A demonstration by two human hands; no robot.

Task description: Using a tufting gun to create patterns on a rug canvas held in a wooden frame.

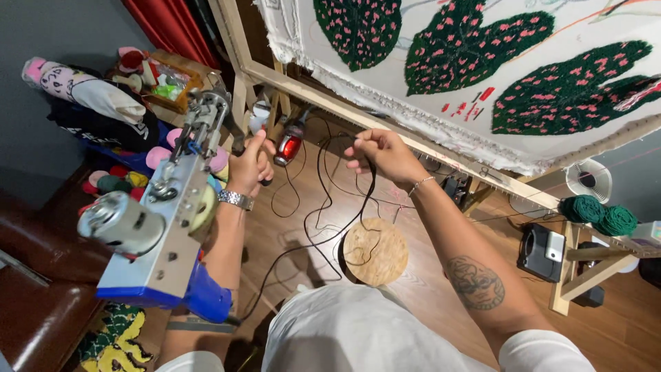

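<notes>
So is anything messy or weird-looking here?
A little. The black cord loops loosely across the wooden floor and over the round wooden stool, running up to the right hand. Yarn balls lie heaped by the tufting gun. Nothing looks broken.

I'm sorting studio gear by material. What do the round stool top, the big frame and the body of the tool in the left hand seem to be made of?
Stool top: pressed wood chipboard, going by its flecked tan surface, unpainted. Frame: bare pale timber, grain visible, apparently unvarnished. Tool held by the left hand: body looks like dull grey metal with screws, a shiny cylindrical motor, and a glossy blue base, probably plastic.
</notes>
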